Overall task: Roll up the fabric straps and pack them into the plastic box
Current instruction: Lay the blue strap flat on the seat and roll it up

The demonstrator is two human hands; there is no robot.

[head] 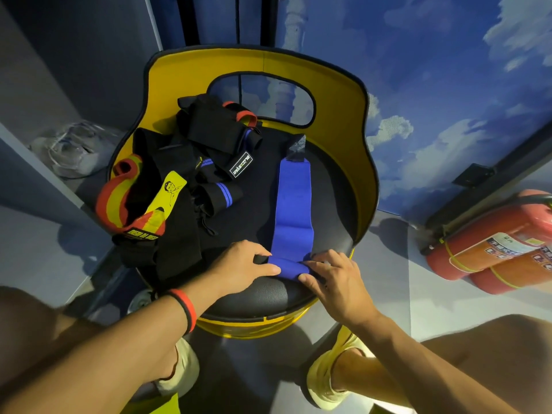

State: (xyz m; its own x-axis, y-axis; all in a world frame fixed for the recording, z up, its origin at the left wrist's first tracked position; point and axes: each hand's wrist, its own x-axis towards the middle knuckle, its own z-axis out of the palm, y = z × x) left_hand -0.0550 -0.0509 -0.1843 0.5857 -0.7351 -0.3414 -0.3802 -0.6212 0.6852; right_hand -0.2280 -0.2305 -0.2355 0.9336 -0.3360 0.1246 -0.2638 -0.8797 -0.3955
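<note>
Head view is showing left hand (248, 264) and right hand (331, 276) pinching the blue strap (294, 204), whose small roll could spring open if a thumb slips.

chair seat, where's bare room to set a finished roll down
Bare seat lies right of the blue strap, up to the yellow backrest. A narrow strip shows along the front edge. The left half is crowded with the pile of black straps.
</note>
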